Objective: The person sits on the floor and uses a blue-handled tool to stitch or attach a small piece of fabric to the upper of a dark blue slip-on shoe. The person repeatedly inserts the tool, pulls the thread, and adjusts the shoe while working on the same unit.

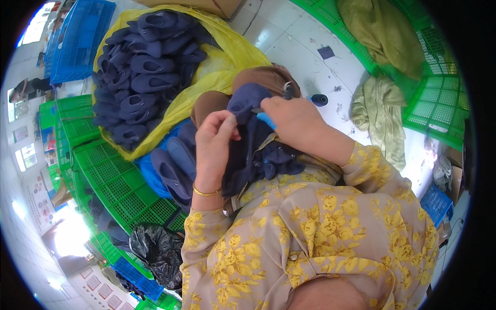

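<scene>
On my lap, over brown trouser knees (261, 77), lies a navy cloth shoe (250, 94), its rounded end turned away from me. My left hand (214, 137) pinches at its near left edge, thumb and forefinger together. At its right side my right hand (297, 120) is closed around a small tool with a blue handle (266, 120); a short dark tip points toward the shoe, and most of the tool is hidden. More navy shoes (173, 175) rest beside my left forearm. Dark fabric pieces (279, 160) are bunched below my right hand.
A yellow sack (227, 57) full of navy shoes (152, 64) stands ahead on the left. Green crates (121, 186) line the left, with a black plastic bag (155, 248) nearby. A dark thread spool (319, 99) and olive cloth (380, 116) lie on the tiled floor (289, 44) at right.
</scene>
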`<state>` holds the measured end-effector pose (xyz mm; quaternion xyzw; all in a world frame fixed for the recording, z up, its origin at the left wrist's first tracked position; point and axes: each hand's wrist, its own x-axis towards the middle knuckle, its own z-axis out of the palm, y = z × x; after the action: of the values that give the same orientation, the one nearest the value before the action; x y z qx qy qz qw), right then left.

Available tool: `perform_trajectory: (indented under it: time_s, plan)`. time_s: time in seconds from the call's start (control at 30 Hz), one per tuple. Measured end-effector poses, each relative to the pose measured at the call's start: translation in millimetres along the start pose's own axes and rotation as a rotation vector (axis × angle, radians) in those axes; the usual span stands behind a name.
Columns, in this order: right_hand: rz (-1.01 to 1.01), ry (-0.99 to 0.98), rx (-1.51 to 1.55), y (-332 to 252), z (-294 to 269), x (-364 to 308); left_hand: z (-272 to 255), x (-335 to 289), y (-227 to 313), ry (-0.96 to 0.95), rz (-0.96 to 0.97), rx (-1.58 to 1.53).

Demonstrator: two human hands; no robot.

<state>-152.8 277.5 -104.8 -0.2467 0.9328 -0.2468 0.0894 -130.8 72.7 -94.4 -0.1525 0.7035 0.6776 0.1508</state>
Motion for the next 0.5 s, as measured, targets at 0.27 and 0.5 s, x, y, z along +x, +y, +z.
perform_trajectory:
  time_s: [0.27, 0.5]
  plan:
    - [-0.137, 0.166, 0.436, 1, 3, 9, -9, 3, -15, 0.157, 0.273, 0.426]
    - [-0.081, 0.144, 0.529, 16, 12, -2, -28, -8, -18, 0.121, 0.196, 0.518]
